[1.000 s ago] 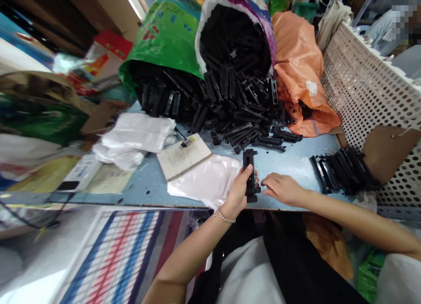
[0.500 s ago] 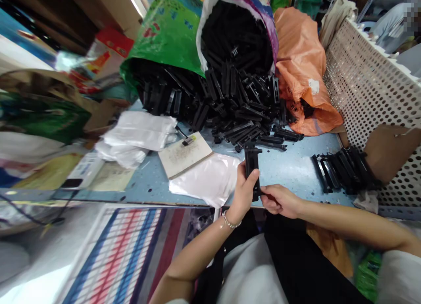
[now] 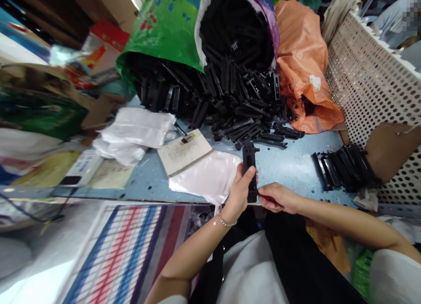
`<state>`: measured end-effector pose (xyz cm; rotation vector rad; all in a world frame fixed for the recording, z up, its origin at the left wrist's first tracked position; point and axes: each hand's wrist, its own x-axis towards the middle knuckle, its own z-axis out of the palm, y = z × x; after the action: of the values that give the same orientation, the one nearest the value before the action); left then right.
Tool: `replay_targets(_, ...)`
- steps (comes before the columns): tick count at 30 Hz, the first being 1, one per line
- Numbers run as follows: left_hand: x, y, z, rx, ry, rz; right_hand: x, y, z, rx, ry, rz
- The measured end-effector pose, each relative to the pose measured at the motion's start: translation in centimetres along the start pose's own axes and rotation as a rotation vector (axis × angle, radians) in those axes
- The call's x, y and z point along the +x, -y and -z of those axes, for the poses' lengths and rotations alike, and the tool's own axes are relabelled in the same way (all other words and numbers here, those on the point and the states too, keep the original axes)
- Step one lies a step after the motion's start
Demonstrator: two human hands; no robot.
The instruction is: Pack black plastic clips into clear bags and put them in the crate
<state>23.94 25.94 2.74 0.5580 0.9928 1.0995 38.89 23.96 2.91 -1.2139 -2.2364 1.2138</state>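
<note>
Hands meet over the near edge of the blue table, two of them on one black plastic part. Left hand is wrapped around its middle, thumb on top, the part pointing away from the body. Right hand is closed to a pinch at its near end. Just left of the part, one flat white bag. Beyond it, one tan pad, then a heap of white bags. By the right edge, one bundle of black parts. At the far edge, a loose pile of black parts, too many to count, at the mouths of three sacks: green sack, white sack, orange sack.
</note>
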Motion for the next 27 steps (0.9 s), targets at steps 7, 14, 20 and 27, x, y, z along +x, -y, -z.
replay_targets(7,0.5,-0.1,0.0,-0.084,0.059,0.266,0.5,-0.2,3.5,-0.716,-0.047,0.584)
replay_targets(14,0.5,1.2,0.5,-0.019,-0.034,0.035,0.2,-0.2,0.6,-0.288,0.048,0.034)
replay_targets(20,1.1,2.1,1.0,-0.040,-0.032,0.271,-0.3,-0.9,2.1,-0.986,-0.082,0.582)
replay_targets(27,1.0,3.6,0.5,0.005,-0.018,0.186,-0.2,-1.8,1.1,-0.538,0.051,0.240)
